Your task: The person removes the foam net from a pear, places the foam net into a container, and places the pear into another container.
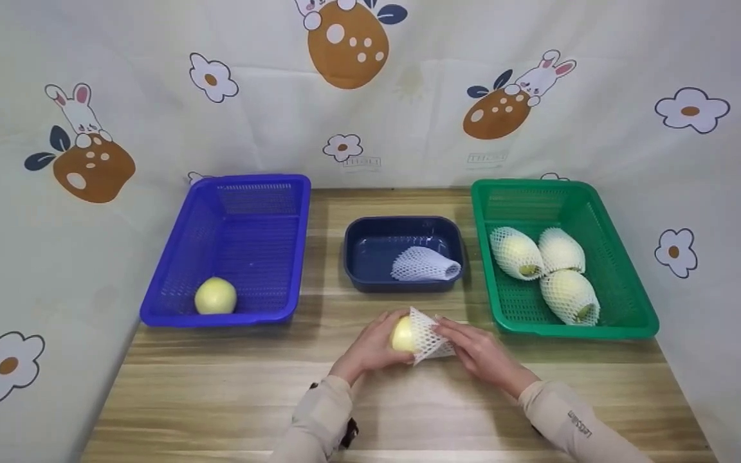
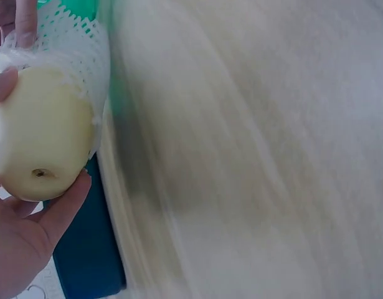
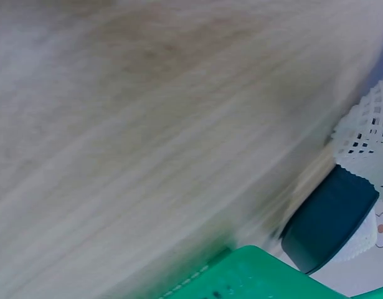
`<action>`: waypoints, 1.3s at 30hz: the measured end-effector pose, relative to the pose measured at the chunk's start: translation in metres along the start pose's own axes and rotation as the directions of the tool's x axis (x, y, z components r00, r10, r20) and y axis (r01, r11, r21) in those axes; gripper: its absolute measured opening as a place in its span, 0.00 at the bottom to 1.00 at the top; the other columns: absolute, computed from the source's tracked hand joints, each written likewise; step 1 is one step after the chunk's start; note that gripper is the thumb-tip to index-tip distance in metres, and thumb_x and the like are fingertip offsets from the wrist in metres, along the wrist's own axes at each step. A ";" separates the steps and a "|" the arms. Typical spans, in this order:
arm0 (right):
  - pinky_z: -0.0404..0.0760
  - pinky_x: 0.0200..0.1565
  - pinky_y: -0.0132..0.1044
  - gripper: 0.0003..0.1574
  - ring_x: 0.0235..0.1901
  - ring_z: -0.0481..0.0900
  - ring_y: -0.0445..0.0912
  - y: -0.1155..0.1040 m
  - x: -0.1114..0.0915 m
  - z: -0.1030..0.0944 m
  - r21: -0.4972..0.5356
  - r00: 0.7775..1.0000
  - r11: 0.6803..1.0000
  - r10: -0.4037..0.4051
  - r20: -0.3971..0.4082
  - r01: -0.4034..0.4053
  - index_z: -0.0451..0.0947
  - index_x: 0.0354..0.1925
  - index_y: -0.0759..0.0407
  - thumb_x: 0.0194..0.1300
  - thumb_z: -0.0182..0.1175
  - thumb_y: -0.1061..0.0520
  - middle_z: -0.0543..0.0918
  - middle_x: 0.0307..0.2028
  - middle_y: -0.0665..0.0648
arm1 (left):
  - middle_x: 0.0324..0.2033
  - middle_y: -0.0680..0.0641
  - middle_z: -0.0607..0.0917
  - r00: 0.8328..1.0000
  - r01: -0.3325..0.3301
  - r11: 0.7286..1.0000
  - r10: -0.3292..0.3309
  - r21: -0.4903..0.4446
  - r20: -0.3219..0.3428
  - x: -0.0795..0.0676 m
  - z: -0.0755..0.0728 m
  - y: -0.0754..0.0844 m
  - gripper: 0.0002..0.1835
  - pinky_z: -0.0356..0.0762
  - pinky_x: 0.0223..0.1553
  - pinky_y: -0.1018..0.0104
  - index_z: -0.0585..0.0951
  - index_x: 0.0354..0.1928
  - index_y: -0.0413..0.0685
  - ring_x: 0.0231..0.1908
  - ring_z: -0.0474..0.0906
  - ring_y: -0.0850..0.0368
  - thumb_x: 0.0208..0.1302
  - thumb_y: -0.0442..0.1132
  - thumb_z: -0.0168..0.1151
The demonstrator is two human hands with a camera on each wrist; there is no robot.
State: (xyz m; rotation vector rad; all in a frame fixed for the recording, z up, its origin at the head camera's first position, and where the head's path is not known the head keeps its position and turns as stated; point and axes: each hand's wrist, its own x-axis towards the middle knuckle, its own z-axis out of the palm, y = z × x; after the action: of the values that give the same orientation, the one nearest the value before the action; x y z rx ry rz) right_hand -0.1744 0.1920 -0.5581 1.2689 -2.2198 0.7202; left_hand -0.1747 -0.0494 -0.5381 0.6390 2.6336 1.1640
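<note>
My left hand grips a smooth pale yellow, pear-like fruit, fingers and thumb around its bare end. In the left wrist view a small brown dimple marks the end of this fruit. A white foam net sleeve covers the fruit's right part. My right hand pinches the sleeve along its right side. Only the foam net shows in the right wrist view, at the right edge; the right hand is out of that frame. Both hands are over the wooden table, in front of the dark blue tray.
One bare pale yellow fruit sits in the blue basket at left. Another foam net sleeve lies in the dark blue tray. At right, the green basket holds three net-wrapped fruits. A patterned curtain hangs behind the table.
</note>
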 end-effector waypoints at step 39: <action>0.76 0.38 0.46 0.23 0.47 0.74 0.50 0.039 0.114 -0.028 -0.260 0.967 0.960 0.034 -0.252 -0.101 0.78 0.47 0.59 0.51 0.55 0.70 0.76 0.49 0.58 | 0.45 0.37 0.70 0.789 0.247 0.968 -0.177 0.040 -0.588 -0.059 -0.148 -0.052 0.41 0.69 0.39 0.49 0.65 0.58 0.44 0.42 0.70 0.41 0.40 0.47 0.71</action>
State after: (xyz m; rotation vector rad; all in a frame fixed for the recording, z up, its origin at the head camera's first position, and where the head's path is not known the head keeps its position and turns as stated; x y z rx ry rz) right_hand -0.2561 0.1556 -0.4729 0.9205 -2.0811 0.5413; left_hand -0.1884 -0.2048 -0.4770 -0.0360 3.1829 1.3042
